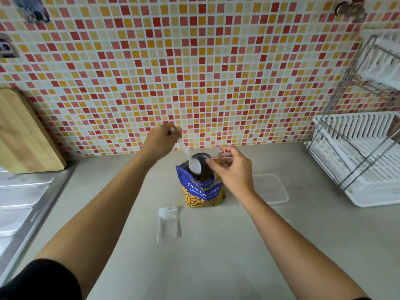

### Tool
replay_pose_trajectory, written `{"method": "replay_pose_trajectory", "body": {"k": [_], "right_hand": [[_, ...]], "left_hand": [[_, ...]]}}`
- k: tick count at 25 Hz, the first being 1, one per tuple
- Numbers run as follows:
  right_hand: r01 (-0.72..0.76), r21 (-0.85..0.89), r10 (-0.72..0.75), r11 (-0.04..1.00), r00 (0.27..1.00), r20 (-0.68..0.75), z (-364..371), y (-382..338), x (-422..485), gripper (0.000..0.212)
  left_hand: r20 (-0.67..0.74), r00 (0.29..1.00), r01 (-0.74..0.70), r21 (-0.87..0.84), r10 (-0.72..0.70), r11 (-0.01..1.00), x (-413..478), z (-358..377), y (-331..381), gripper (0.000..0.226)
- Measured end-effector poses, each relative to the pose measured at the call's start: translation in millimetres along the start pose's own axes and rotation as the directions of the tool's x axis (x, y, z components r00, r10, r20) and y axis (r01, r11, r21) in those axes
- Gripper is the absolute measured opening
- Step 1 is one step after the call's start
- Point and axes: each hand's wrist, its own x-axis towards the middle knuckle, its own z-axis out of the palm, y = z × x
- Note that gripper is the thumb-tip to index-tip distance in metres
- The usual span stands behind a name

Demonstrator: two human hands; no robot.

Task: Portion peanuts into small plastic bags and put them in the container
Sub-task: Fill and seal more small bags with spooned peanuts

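An open blue and yellow bag of salted peanuts [202, 192] stands upright on the grey counter. My left hand [161, 141] grips the handle of a white plastic spoon [193, 164], whose bowl is in the mouth of the peanut bag. My right hand [232, 169] pinches a small clear plastic bag [219, 155] beside the peanut bag's mouth, with a few peanuts showing in it. A clear rectangular plastic container [273, 188] lies on the counter just right of my right hand. A small stack of empty clear bags [168, 224] lies flat in front of the peanut bag.
A white dish rack with a metal frame [359, 156] stands at the right. A wooden cutting board [23, 135] leans on the tiled wall at the left. Below the board lies a steel sink drainboard [23, 198].
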Motion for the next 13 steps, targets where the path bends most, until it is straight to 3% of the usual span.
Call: {"method": "replay_pose_trajectory", "body": {"k": [3,7,11,13], "right_hand": [[-0.034,0.017,0.034,0.999,0.999,-0.025,-8,-1,-2,0.046],[-0.06,0.043,0.062,0.997,0.997,-0.04,-20,-4,-4,0.045],[-0.074,0.098,0.079,0.992,0.996,-0.047,-29,-15,-3,0.037],[-0.073,0.152,0.082,0.986,0.995,-0.055,-33,-20,-1,0.034]], "left_hand": [[0.19,0.982,-0.021,0.132,-0.005,0.991,-7,38,-24,0.03],[0.144,0.988,0.018,0.212,-0.05,0.977,-12,47,-39,0.037],[-0.067,0.988,-0.143,0.0,0.142,0.99,-40,34,-17,0.028],[0.065,0.97,-0.225,-0.139,0.235,0.964,-60,39,-4,0.028]]}}
